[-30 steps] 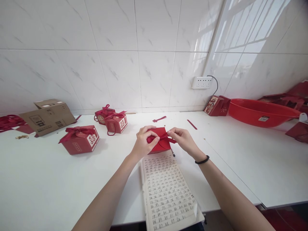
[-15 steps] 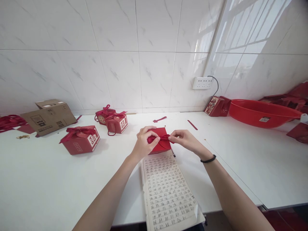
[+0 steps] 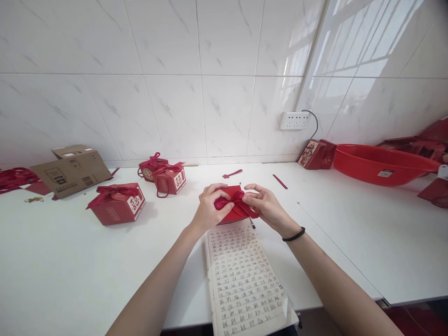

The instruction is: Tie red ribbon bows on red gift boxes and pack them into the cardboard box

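Between left grip and right grip lies the red bow.

Red ribbon now looped fuller at right fingers, tail showing lower; black wristband shifted left.

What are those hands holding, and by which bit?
The left hand holds the red ribbon by its left loop, on a red box. The right hand is at the right loop, grip unclear.
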### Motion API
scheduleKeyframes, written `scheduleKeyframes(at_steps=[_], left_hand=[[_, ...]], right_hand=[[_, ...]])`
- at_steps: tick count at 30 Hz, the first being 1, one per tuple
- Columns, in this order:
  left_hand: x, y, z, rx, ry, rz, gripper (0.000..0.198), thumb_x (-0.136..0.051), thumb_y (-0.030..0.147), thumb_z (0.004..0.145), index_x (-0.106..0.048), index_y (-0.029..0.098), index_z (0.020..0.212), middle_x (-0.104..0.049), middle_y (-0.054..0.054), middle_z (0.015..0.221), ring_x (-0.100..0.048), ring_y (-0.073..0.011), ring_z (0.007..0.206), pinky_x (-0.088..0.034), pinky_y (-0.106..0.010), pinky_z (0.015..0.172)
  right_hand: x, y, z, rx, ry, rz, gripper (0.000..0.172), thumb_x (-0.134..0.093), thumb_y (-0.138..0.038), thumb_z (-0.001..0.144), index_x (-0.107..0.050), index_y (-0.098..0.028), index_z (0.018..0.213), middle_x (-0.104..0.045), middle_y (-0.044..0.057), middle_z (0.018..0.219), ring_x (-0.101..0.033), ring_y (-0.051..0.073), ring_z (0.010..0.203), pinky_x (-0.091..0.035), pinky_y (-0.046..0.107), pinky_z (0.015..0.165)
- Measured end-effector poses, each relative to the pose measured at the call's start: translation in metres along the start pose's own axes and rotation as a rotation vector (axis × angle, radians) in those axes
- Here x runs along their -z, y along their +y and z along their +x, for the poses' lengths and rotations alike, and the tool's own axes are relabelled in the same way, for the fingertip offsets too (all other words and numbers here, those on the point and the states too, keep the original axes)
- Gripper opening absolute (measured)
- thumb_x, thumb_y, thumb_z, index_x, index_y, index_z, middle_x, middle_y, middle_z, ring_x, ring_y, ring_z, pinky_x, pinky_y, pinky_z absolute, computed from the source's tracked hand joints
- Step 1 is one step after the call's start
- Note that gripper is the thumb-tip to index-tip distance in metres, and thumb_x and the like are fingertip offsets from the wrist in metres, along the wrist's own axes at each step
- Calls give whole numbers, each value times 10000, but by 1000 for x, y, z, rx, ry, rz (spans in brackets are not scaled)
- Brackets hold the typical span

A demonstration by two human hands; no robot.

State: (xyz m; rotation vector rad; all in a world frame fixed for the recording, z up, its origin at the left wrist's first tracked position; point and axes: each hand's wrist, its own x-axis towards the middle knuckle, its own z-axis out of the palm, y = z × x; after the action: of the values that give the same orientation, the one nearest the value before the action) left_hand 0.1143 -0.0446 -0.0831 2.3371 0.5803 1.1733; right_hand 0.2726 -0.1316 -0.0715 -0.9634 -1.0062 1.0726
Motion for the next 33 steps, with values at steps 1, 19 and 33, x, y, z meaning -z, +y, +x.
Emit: scheduleKeyframes(at_steps=[1,19,33], left_hand=[[0,0,0,1,-1,0,26,-607,216,746,-581,218,751,-567,-38,1131,-489,-230,1093,-355,-444,980],[0,0,0,17,-11,-5,10,-599,221,759,-590,220,755,-564,-40,1140,-478,-227,1114,-356,-434,986],[1,5,-1,22,-20,-6,18,-603,224,749,-587,222,742,-559,-39,1142,-477,-238,1102,-346,-454,990]], right_hand=[[0,0,0,13,-6,3,361,-766,-301,631,-537,-205,893,-584,-43,627,-446,74,498,-355,213,496],[-4,2,-1,286,159,-425,158,-643,-316,706,-556,-193,752,-566,-3,712,-525,130,637,-437,263,583],[-11,10,-2,463,287,-860,49,-506,-241,719,-502,-219,675,-558,5,649,-493,155,599,-422,297,573]])
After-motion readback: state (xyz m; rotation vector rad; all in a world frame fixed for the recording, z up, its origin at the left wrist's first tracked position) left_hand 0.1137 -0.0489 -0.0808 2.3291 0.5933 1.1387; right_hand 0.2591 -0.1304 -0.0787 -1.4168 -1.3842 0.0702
